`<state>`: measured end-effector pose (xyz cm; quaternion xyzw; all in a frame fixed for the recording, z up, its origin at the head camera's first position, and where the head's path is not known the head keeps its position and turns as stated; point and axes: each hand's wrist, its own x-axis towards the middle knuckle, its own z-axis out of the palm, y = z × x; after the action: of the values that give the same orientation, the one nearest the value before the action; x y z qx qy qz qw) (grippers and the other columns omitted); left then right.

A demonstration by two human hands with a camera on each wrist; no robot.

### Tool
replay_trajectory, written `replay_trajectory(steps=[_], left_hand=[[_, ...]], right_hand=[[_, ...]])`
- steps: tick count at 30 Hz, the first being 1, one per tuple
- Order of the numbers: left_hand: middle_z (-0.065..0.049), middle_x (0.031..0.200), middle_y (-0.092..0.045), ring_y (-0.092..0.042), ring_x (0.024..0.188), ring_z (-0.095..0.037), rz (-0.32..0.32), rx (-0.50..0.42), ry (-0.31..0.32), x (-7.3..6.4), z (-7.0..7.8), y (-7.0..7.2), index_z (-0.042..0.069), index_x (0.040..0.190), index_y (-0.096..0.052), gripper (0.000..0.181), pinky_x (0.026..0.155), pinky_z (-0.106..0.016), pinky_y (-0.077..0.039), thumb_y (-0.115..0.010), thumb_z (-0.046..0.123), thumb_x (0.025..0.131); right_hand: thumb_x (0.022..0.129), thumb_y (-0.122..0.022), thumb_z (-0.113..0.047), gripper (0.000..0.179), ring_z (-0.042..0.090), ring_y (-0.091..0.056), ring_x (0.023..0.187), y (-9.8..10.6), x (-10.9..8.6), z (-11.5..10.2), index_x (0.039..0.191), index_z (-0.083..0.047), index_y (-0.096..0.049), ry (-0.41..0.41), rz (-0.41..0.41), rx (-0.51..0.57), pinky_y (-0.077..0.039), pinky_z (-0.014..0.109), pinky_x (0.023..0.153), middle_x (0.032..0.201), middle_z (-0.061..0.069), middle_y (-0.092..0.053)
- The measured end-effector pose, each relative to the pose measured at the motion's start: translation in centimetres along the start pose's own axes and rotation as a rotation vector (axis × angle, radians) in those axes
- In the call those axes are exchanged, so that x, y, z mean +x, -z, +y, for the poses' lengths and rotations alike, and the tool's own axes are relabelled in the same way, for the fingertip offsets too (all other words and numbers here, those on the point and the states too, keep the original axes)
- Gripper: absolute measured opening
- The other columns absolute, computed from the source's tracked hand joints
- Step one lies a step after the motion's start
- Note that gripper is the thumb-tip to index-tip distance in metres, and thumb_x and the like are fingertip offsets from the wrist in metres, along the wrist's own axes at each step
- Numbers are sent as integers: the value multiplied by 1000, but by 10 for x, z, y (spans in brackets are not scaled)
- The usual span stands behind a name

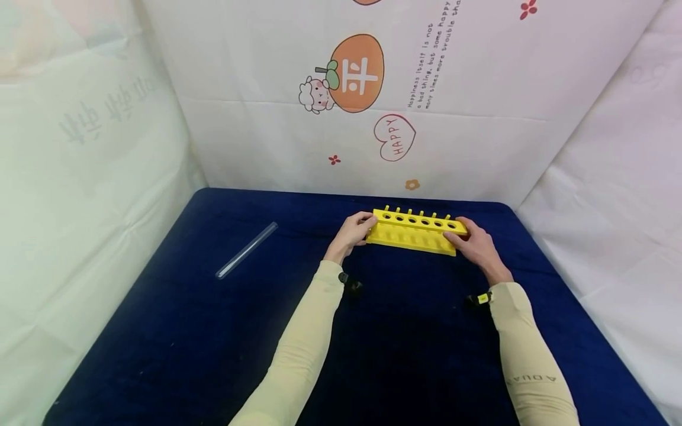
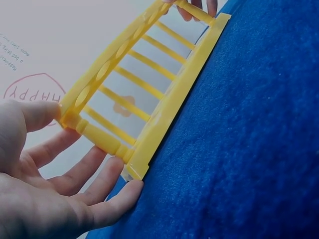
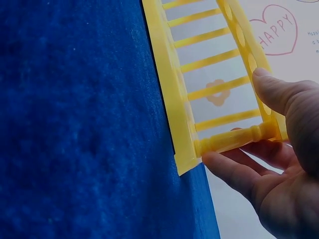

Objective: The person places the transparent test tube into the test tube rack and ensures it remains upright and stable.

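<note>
A yellow test tube rack [image 1: 412, 238] stands near the back of the blue table, a row of round holes along its top bar and a row of pegs behind. At its left end my left hand [image 1: 353, 232] grips the end post and top bar, thumb on the bar, as the left wrist view shows with the rack's end post [image 2: 102, 139]. My right hand [image 1: 476, 242] holds the opposite end, its thumb over the top bar and fingers by the other post [image 3: 234, 139]. A clear glass tube [image 1: 247, 250] lies apart, left of my left hand.
Dark blue cloth [image 1: 213, 355] covers the table. A white printed sheet [image 1: 256, 142] rises right behind its back edge, and more white sheets hang at the left [image 1: 80, 207] and right [image 1: 613, 207].
</note>
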<state>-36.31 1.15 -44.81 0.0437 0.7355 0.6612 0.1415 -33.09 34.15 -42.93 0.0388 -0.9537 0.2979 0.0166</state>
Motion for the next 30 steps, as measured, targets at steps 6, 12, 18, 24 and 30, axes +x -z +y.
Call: replay_trajectory(steps=[6, 12, 18, 24, 30], left_hand=[[-9, 131, -57, -59, 117, -25, -2, -7, 1, 0, 1, 2, 24, 137, -55, 45, 97, -46, -53, -57, 45, 98], [-10, 131, -56, -58, 119, -26, -4, -9, 3, -3, 2, 4, 24, 139, -54, 45, 99, -47, -52, -56, 44, 98], [-9, 135, -55, -56, 124, -27, 5, -12, 2, -4, 1, 7, 23, 140, -53, 47, 100, -47, -51, -56, 44, 99], [-7, 132, -57, -58, 121, -25, 21, -12, -4, -4, -1, 10, 24, 139, -54, 47, 99, -46, -51, -57, 45, 98], [-7, 132, -56, -56, 123, -27, 22, -12, -1, -7, 1, 13, 23, 140, -53, 46, 100, -47, -51, -56, 43, 99]], right_hand=[[94, -52, -59, 78, 35, -52, 102, 2, 1, -2, 149, -6, -35, 11, 0, -17, -44, 46, 85, 128, 24, -52], [94, -51, -62, 79, 35, -50, 103, 0, 4, -3, 149, -8, -35, -5, -10, -27, -43, 46, 85, 129, 23, -51], [93, -50, -64, 81, 35, -52, 102, -4, 6, -3, 150, -9, -35, -6, -18, -26, -44, 45, 84, 130, 23, -52], [94, -51, -62, 80, 35, -53, 103, -7, 8, -6, 150, -9, -34, -4, -18, -15, -45, 45, 83, 130, 23, -52], [93, -51, -63, 82, 35, -52, 106, -9, 10, -9, 151, -9, -33, -8, -19, -3, -44, 47, 86, 132, 23, -51]])
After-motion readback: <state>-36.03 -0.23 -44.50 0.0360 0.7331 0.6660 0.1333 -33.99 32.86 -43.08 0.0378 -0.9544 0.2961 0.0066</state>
